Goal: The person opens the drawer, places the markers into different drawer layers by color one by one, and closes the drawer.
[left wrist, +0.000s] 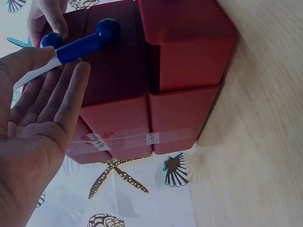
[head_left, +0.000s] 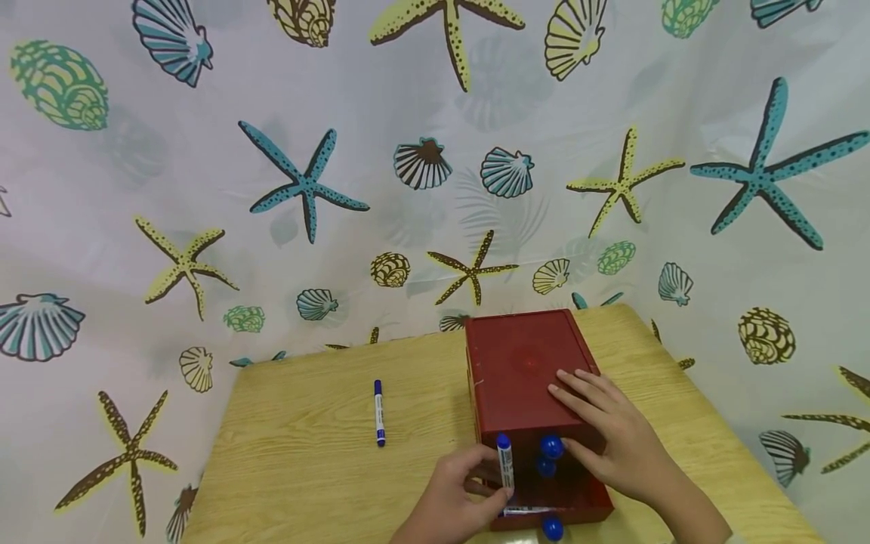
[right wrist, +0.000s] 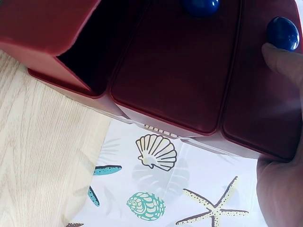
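A small dark red drawer cabinet (head_left: 523,370) with blue knobs stands on the table. My left hand (head_left: 454,495) pinches a marker (head_left: 506,461) with a blue cap, held nearly upright in front of the drawers. My right hand (head_left: 615,431) rests with its fingers extended on the cabinet's top; its thumb touches the top drawer's knob (right wrist: 282,34). The lowest drawer (right wrist: 42,23) is pulled out, while the upper two look closed. In the head view another marker (head_left: 530,511) lies in the lowest drawer, partly hidden by the left hand.
Another blue-capped marker (head_left: 379,415) lies on the wooden table (head_left: 299,446), left of the cabinet. A sheet (head_left: 408,219) printed with shells and starfish hangs behind and at the sides. Clear tape (left wrist: 151,138) runs across the cabinet's side.
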The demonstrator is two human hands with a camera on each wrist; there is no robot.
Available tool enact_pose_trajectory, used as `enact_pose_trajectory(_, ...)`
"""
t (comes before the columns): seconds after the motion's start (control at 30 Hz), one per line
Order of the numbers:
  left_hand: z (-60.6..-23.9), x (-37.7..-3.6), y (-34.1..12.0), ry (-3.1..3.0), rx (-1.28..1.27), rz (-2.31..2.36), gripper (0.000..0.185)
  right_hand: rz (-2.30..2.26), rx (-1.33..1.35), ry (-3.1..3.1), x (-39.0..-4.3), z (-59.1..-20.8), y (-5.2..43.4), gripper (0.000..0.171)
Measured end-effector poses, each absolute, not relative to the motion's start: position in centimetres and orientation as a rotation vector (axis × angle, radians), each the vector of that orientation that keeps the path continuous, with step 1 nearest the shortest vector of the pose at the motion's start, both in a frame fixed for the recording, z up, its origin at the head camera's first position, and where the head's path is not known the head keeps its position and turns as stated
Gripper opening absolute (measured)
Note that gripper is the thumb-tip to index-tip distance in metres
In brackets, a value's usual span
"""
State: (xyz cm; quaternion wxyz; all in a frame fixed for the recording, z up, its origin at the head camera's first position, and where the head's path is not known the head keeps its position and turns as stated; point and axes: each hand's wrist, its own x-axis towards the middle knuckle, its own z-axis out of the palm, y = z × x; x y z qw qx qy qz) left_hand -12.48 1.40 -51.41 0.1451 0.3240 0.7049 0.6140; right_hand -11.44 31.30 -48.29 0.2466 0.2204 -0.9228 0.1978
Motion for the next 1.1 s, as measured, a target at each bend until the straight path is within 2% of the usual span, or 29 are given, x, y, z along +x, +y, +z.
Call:
enact_pose_trajectory(0.4, -52.9, -12.7, 1.7, 2.149, 1.037, 1.715, 0.025, 0.549, 0.602, -2.513, -11.4, -48.5, 31.4, 0.089)
enact_pose_trajectory(1.1, -55.9, -13.1, 2.1, 2.274, 0.97, 1.555, 0.021, 0.538, 0.602, -2.513, -11.4, -48.3, 31.3, 0.089)
